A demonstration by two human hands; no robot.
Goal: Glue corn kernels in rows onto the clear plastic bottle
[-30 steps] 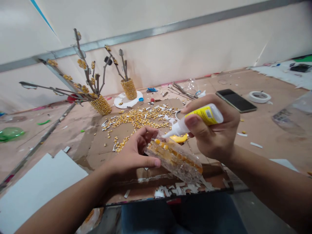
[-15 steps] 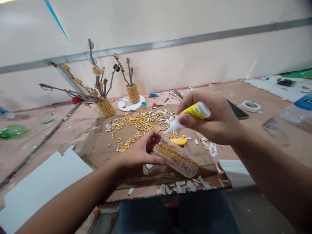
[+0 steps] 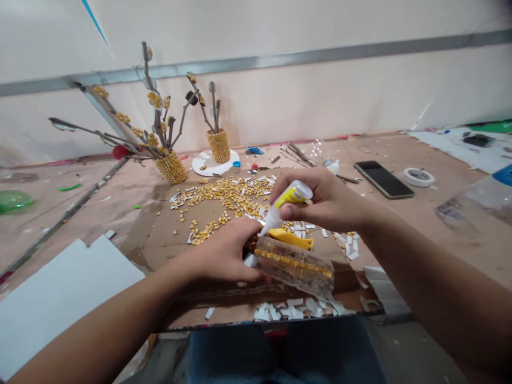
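My left hand [image 3: 228,250] is closed round the left end of a clear plastic cylinder [image 3: 296,274], which lies tilted low over the cardboard. A row of corn kernels [image 3: 294,261] runs along its side. My right hand [image 3: 320,200] grips a white glue bottle [image 3: 294,196] with a yellow label, nozzle down, its tip at the cylinder's upper left edge. Whether glue is flowing I cannot tell. Just behind the cylinder lies a yellow plastic tool [image 3: 292,238], partly hidden. Loose corn kernels [image 3: 228,194] and white paper scraps are spread on the cardboard [image 3: 152,224].
Two kernel-covered pots [image 3: 172,168] holding twigs stand at the back left, one on a white disc [image 3: 204,162]. A phone [image 3: 384,180], a tape roll [image 3: 418,176] and a clear bottle [image 3: 472,208] lie to the right. White sheets [image 3: 68,298] lie at left.
The glue bottle has come down and left, its tip now at the cylinder's edge. The cylinder has turned, showing one kernel row along its side. The view has shifted slightly, uncovering the phone.
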